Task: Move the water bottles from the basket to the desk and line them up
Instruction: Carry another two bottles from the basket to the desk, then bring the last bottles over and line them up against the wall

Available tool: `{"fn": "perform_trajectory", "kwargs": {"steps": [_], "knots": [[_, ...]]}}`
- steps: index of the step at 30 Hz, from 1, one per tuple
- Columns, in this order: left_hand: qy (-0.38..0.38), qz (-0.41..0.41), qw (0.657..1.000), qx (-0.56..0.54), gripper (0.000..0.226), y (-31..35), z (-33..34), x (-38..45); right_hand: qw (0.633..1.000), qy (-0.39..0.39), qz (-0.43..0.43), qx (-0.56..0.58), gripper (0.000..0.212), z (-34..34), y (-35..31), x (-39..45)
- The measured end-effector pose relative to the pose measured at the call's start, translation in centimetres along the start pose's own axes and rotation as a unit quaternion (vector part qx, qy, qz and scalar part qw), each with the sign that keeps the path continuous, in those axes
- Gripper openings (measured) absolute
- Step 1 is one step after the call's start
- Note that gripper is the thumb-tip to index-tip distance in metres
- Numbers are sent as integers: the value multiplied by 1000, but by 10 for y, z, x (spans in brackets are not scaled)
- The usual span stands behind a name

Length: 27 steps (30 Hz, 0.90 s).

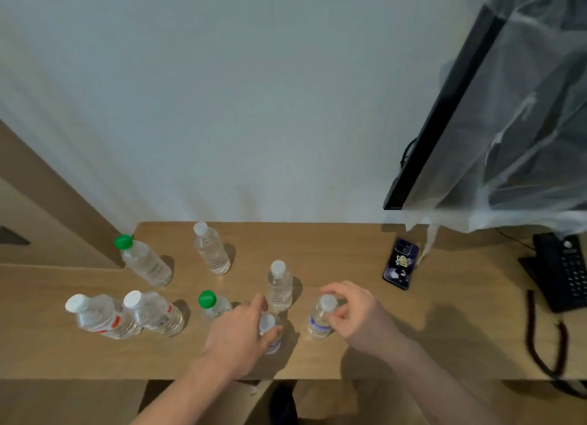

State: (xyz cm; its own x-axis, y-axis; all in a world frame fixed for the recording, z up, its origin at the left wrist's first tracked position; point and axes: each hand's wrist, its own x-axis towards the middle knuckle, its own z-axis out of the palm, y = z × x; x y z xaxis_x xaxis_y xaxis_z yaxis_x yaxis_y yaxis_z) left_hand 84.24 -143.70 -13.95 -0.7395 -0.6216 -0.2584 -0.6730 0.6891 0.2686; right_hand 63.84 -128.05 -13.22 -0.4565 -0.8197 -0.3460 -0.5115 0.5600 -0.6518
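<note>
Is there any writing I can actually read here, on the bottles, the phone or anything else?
No text can be read.
Red-labelled bottle: red marks, too blurred.
Blue-labelled bottle, which the right hand touches at the cap: too blurred.
Far green-capped bottle: faint greenish print, unreadable.
Phone: a picture on its case, no words.
Desk telephone: keys too small to read.
</note>
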Motion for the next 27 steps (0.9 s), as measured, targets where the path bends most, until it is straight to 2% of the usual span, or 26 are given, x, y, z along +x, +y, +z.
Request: {"fn": "perform_trajectory", "kwargs": {"steps": [4, 9, 13, 17, 27], "knots": [[-13, -4, 999, 34, 45, 4, -8, -11, 1000, 20, 16, 10, 45, -19, 1, -32], [-9, -5, 997, 72, 64, 33, -30, -28, 998, 47, 30, 7, 51, -46, 25, -89], [40, 99, 993, 41, 53, 102, -50, -48, 996, 75, 42, -14, 61, -73, 51, -151], [35, 220, 975, 8, 49, 190, -47, -70, 989, 113, 86, -34, 69, -96, 87, -228], [12, 443, 895, 37, 57, 399, 11, -126, 948, 233, 217, -17, 71, -138, 199, -430]]}}
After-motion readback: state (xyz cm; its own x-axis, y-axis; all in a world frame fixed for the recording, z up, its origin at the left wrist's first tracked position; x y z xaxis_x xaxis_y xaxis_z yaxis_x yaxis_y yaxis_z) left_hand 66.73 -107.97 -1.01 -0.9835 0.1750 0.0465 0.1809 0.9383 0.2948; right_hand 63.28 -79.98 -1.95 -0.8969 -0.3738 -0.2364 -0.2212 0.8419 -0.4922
